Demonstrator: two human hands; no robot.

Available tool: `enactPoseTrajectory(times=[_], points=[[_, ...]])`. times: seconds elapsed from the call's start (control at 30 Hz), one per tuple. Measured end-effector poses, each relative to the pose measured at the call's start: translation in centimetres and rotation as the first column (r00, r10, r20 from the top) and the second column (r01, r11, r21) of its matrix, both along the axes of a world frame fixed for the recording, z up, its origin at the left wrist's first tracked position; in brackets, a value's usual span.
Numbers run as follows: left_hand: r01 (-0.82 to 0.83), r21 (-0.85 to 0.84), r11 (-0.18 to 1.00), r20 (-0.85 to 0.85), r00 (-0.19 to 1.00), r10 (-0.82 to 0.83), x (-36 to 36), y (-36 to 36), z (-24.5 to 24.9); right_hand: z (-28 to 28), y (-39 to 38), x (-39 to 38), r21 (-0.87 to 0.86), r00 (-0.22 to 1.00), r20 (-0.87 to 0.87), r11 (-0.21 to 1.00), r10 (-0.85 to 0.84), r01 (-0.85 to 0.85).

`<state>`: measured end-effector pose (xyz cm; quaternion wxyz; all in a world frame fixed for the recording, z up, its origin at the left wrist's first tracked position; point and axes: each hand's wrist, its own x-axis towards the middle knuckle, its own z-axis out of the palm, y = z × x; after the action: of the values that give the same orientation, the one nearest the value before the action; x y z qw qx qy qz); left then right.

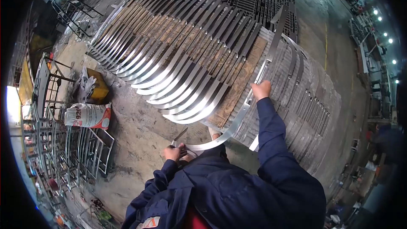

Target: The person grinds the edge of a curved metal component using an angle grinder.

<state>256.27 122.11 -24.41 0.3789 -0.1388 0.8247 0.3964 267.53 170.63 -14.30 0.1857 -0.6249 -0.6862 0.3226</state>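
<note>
My right hand (262, 90) is closed around the middle of a long metal strip (237, 121), which curves at its near end and runs up past the stacked rows. My left hand (174, 153), low and close to my body, has its fingers wrapped around a knife (181, 135) with the blade pointing up and away. The strip's curved near end reaches right to the left hand's fingers. In front of me, many similar curved metal strips (186, 70) lie side by side in overlapping rows on a brown board (243, 76).
To the right stands a plastic-wrapped stack (316, 85) with more strips on top. A black pallet (258, 4) lies behind. On the left are a white printed sack (88, 115), a yellow container (98, 85) and metal frames (85, 152) on the concrete floor.
</note>
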Motion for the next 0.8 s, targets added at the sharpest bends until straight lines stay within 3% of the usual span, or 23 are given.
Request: enactPoseTrajectory(times=[0.07,0.2,0.27,0.3,0.33,0.4,0.53,0.63,0.8], points=[[-0.247,0.142,0.958,0.189,0.957,0.219,1.0,3.8,4.9,-1.1,1.4,0.3,0.053,0.999,0.035,0.999,0.008,-0.01],[-0.286,0.126,0.95,0.234,0.939,0.252,1.5,6.7,5.7,-2.7,3.6,0.2,0.071,0.999,-0.018,0.997,0.03,-0.029],[-0.127,0.004,0.992,0.101,0.987,0.126,1.8,6.1,2.4,-2.8,4.2,0.1,0.031,0.998,0.056,1.0,-0.001,-0.001],[-0.291,0.099,0.952,0.199,0.943,0.267,1.9,8.0,5.7,-3.2,4.5,0.1,-0.018,0.999,0.022,0.999,-0.03,0.03],[-0.207,0.069,0.976,0.144,0.97,0.196,1.7,7.8,4.8,-3.5,4.7,0.1,-0.02,1.0,0.021,1.0,-0.022,0.023],[-0.305,0.107,0.946,0.203,0.938,0.279,1.8,8.6,4.9,-3.8,5.4,-0.2,-0.023,1.0,-0.005,1.0,-0.01,0.01],[-0.308,0.123,0.943,0.201,0.939,0.28,1.8,9.7,5.3,-1.3,5.1,-0.9,-0.093,0.997,0.063,0.995,-0.038,0.044],[-0.398,0.1,0.912,0.247,0.898,0.365,1.8,10.6,5.1,-1.0,5.4,-1.3,-0.126,0.994,0.103,0.991,-0.023,0.036],[-0.39,0.085,0.917,0.261,0.897,0.357,0.8,10.5,2.7,-2.5,5.7,-2.2,-0.207,0.994,0.11,0.978,0.024,-0.001]])
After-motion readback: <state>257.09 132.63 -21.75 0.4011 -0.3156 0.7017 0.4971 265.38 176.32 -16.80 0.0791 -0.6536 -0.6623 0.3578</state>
